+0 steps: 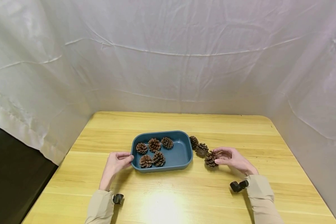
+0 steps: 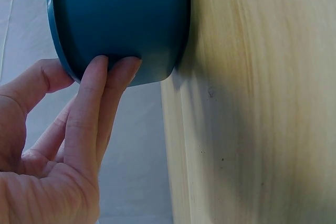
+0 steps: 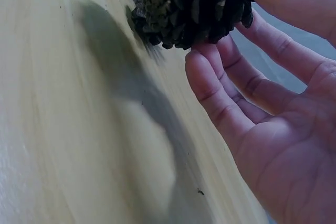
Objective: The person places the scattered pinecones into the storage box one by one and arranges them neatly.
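A dark blue rectangular tray [image 1: 163,170] sits near the middle of the table, with several brown pine cones [image 1: 154,145] in its left and middle part. My left hand [image 1: 116,164] pinches the tray's left end; the left wrist view shows the thumb at the rim and fingertips against the outer wall [image 2: 126,19]. To the right of the tray, my right hand [image 1: 234,160] holds a pine cone [image 1: 211,159] between thumb and fingers. In the right wrist view, this cone [image 3: 191,9] has fingertips under it. Whether it touches the table is unclear.
Two more pine cones, one against the tray's right end [image 1: 194,142] and another dark cone [image 1: 202,150] beside it, lie on the wooden table [image 1: 100,130]. Pale cloth [image 1: 179,77] hangs behind and at the sides. A black surface [image 1: 11,168] shows at lower left.
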Demonstrator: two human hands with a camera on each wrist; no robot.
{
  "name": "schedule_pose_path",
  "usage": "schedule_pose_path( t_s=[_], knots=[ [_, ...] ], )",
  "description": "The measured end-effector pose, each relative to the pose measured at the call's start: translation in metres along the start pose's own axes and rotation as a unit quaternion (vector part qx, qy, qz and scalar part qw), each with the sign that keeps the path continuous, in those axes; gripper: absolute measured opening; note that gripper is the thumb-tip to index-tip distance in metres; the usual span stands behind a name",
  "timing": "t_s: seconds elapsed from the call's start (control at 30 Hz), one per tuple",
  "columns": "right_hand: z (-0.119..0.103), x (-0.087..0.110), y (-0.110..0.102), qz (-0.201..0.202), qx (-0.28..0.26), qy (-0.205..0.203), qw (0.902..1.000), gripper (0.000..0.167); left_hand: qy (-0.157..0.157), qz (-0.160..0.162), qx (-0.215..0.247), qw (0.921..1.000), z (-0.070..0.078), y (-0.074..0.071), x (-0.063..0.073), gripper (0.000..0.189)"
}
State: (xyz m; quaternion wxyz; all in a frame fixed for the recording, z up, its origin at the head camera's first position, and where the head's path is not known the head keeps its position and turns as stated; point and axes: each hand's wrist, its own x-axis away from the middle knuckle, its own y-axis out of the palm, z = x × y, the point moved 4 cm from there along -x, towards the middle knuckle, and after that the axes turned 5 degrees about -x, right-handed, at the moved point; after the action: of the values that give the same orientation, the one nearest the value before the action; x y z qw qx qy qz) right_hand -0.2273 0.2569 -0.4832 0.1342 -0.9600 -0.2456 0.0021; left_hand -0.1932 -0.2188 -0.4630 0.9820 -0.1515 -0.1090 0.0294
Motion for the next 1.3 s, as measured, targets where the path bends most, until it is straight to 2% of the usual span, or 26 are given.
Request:
schedule_pose_path(
  t_s=[0.23,0.63,0.9,1.3],
  knots=[
    [-0.004,-0.002,0.000,0.014,0.025,-0.009,0.9996,0.055,0.000,0.000,-0.002,1.0000,0.000,0.000,0.000,0.035],
    [-0.014,-0.008,0.001,0.037,0.019,-0.009,0.9991,0.057,-0.003,0.002,0.002,1.0000,0.000,0.000,0.000,0.035],
    [-0.020,-0.013,0.000,0.039,0.013,-0.002,0.9991,0.058,-0.001,0.003,-0.005,1.0000,0.000,0.000,0.000,0.035],
    [-0.033,-0.019,0.002,0.036,0.010,-0.018,0.9991,0.053,-0.002,0.004,-0.006,1.0000,0.000,0.000,0.000,0.035]
  ],
)
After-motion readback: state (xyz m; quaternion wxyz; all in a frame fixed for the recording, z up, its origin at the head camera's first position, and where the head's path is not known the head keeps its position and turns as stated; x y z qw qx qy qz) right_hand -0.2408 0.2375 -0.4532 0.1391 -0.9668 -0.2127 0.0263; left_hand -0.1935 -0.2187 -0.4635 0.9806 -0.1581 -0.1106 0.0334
